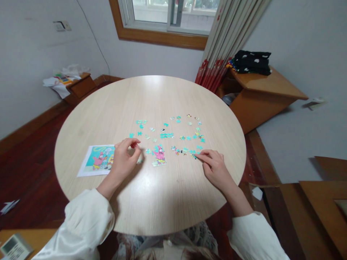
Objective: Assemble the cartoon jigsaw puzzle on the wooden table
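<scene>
Several small teal jigsaw pieces [173, 134] lie scattered across the middle of a round pale wooden table [151, 97]. A joined patch showing a pink cartoon figure [159, 155] sits near the front. A printed reference picture [98, 159] lies to the left. My left hand [124, 159] hovers over the picture's right edge, thumb and forefinger pinched on a small puzzle piece. My right hand [214, 167] rests on the table, its fingers pressed together on a piece at the right end of the scatter.
A wooden side table [265, 94] with dark folded cloth [252, 61] stands at the back right beside a curtain [230, 36]. A low cabinet with papers [73, 83] stands at the back left. A remote-like device [15, 247] lies at the bottom left.
</scene>
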Action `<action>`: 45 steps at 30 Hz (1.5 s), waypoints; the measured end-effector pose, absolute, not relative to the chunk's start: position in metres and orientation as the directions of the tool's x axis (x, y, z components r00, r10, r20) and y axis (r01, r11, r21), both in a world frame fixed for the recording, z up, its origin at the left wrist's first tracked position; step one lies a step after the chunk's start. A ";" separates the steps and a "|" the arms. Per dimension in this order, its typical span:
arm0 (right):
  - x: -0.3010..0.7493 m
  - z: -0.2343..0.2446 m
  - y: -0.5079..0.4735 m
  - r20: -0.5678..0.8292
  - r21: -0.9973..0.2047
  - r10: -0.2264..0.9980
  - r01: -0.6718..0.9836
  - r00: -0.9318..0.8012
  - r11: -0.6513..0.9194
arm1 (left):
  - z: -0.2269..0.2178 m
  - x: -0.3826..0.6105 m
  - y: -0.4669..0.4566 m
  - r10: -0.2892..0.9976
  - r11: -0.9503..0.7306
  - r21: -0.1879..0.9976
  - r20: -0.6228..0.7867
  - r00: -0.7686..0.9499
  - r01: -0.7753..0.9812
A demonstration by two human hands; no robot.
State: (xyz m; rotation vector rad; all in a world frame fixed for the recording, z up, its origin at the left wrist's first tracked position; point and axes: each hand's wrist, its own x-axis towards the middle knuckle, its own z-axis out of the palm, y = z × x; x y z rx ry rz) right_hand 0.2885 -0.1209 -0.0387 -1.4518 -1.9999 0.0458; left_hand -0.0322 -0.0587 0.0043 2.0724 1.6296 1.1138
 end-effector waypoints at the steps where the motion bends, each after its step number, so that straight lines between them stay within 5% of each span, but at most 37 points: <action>1: 0.288 -0.039 -0.121 0.486 -0.381 0.857 0.842 -0.170 0.383 | 0.004 -0.032 -0.059 0.914 -0.330 0.632 0.401 0.069 0.701; 45: 0.286 -0.044 -0.118 0.496 -0.326 0.852 0.873 -0.169 0.363 | 0.001 -0.031 -0.056 0.930 -0.317 0.659 0.356 0.088 0.682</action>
